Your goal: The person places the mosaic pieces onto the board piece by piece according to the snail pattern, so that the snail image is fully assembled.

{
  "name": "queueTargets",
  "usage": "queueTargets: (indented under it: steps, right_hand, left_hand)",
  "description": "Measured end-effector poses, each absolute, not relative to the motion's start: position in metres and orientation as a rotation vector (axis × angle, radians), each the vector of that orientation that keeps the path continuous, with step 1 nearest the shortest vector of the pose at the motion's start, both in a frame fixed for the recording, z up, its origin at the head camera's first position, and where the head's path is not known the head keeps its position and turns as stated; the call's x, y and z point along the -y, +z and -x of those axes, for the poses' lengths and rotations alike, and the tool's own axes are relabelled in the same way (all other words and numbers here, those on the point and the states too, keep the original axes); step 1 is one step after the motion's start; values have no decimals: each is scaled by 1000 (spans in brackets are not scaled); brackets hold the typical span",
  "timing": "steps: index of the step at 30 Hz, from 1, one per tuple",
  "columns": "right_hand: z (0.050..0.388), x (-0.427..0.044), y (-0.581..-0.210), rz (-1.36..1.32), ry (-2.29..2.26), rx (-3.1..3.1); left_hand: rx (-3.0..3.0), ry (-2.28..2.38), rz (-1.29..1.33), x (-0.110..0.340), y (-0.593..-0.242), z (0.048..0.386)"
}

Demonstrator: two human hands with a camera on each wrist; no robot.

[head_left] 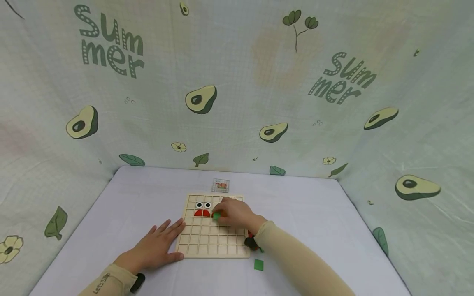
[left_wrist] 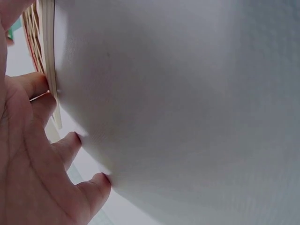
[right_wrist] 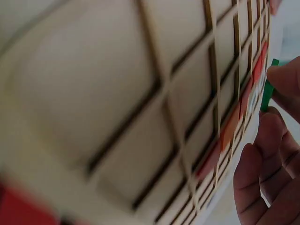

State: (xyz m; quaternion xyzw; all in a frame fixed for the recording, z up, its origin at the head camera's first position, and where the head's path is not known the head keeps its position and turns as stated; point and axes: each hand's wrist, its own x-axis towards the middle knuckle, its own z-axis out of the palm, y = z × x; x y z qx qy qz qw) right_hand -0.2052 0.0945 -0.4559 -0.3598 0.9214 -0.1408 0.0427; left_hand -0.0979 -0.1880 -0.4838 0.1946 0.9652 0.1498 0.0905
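Observation:
A wooden grid board (head_left: 207,250) lies on the table, with two round eye pieces (head_left: 203,205) in an upper row and red rounded pieces (head_left: 202,213) just below them. My right hand (head_left: 234,212) pinches a green square piece (head_left: 216,216) over the board; in the right wrist view the green piece (right_wrist: 268,92) is held on edge between thumb and finger. Spread flat, my left hand (head_left: 157,246) rests on the table with fingertips and thumb at the board's left edge. The left wrist view shows the left hand's fingers (left_wrist: 42,105) against the board's side.
A small picture card (head_left: 220,185) lies behind the board. Another green square (head_left: 259,264) is on the table near the board's front right corner. Red, black and green pieces (head_left: 252,242) lie by the right edge, partly under my right forearm. A printed cloth hangs around the table.

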Motion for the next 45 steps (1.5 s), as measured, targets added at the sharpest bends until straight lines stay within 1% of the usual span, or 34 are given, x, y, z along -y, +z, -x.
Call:
queueTargets:
  steps: [4,10,21,30,38,45]
  right_hand:
    - [200,-76,-462,1106,-412,-2816]
    - [195,-65,-467,1070,-414,-2832]
    - [194,-63,-468,1090,-392,-2851]
    - [193,-63,-468,1161,-388,-2872]
    - [194,-75,-467,1129,-404,-2864]
    - [193,-108,-463,1015,-392,-2852]
  left_hand:
    - [-2866,422,-573,188,-485,99]
    - [-2875,425,-579,188,-486,99]
    - [-2876,439,-585,188,-483,98]
    - [-2876,423,-572,188,-485,98]
    - [-2877,433,-582,188,-486,99]
    - [-2886,408,-564,188,-486,98]
